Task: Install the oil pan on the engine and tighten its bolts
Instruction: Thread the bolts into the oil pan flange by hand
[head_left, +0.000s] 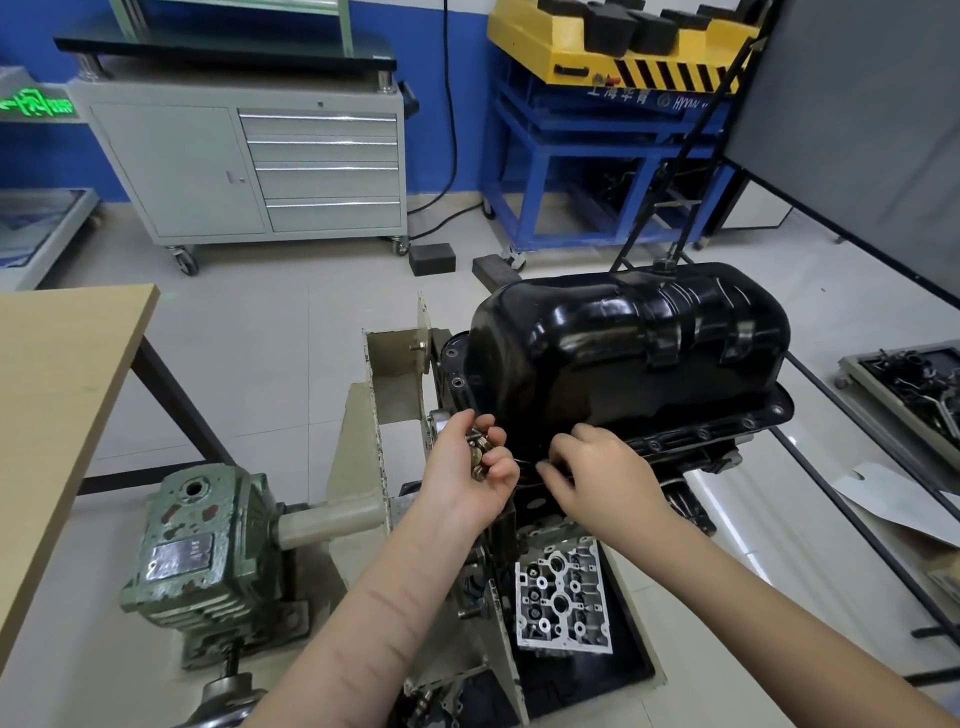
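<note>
oil pan (628, 358): glossy black, set sump-up on the inverted engine (691, 457), long axis running from near left to far right, flange down
flange bolt holes (457, 383): seen along near edge and left end
left hand (470, 467): cupped, fingers curled around a cluster of bolts (479, 451)
right hand (605, 475): at the near flange edge, fingertips hidden, grip cannot be told
cylinder head (563, 597): below, in the stand's tray

i'm seeing the pan (628, 348) gleaming as glossy black painted metal. the bolts (479, 451) in my left hand (467, 467) are looking like dull, worn metal. the gearbox (205, 545) is showing rough green chipped paint, and the table (57, 384) is looking like matt pale wood.
</note>
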